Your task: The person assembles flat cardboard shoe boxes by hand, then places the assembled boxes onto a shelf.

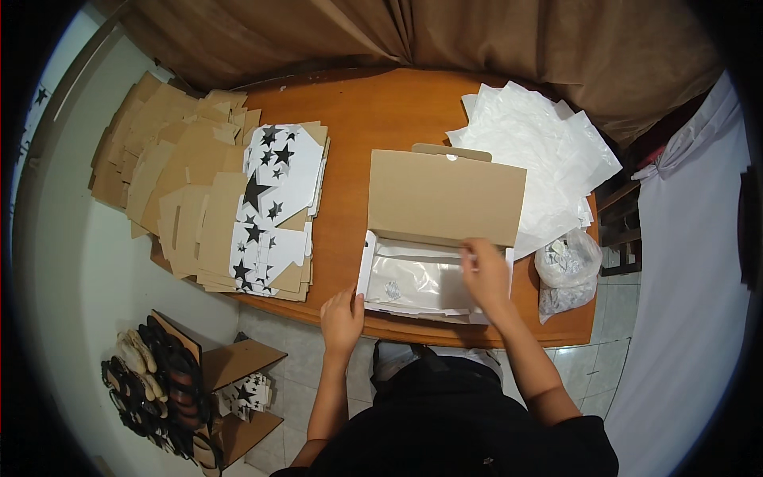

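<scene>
Basically, you're at a glossy brown wooden table (342, 159): flat brown cardboard blanks (183, 167) heaped left, top ones white with black stars; loose white sheets (524, 151) piled far right. Your brown cardboard box with white inner walls (445, 191) sits near your edge, lid up, clear plastic packet (409, 274) lying inside. Stuffed clear plastic bag (568, 270) to its right. Your left hand (342, 319), half-curled, at box's left front corner, grip unclear. Right hand (485, 274) blurred, fingers bent over box's right side, can't tell if holding anything.

Brown curtain (477, 36), tiled floor (613, 318)
</scene>
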Demonstrator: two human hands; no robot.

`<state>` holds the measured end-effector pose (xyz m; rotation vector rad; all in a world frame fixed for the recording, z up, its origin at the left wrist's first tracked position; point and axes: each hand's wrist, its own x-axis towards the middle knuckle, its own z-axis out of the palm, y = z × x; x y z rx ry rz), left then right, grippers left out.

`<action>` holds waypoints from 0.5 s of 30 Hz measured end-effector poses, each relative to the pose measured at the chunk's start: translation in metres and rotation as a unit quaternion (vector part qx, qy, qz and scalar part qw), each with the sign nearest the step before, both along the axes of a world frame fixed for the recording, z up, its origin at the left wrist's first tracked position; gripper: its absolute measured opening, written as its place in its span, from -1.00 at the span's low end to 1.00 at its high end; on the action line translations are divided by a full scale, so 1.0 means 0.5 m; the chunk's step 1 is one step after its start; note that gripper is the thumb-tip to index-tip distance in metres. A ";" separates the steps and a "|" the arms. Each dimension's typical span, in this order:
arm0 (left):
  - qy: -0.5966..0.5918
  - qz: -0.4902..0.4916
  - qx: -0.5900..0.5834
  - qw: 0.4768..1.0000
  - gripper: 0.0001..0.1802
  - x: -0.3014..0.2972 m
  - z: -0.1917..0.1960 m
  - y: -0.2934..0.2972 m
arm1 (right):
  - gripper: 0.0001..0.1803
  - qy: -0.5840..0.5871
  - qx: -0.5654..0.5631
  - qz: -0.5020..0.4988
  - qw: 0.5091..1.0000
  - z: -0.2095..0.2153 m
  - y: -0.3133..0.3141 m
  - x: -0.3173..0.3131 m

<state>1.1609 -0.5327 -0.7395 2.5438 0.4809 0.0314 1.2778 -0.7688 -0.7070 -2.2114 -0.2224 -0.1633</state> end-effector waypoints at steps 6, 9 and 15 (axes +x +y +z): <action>-0.138 -0.081 0.133 0.978 -0.55 0.037 0.001 -0.034 | -0.55 0.184 -0.261 -0.124 0.940 -0.012 -0.160 -0.033; -0.112 -0.067 0.106 0.986 -0.51 0.071 -0.016 -0.049 | -0.52 0.270 -0.229 -0.070 0.933 -0.028 -0.175 -0.021; 0.102 -0.023 -0.008 0.994 -0.50 0.113 0.021 -0.034 | -0.71 0.227 -0.280 -0.057 0.931 -0.058 -0.173 -0.012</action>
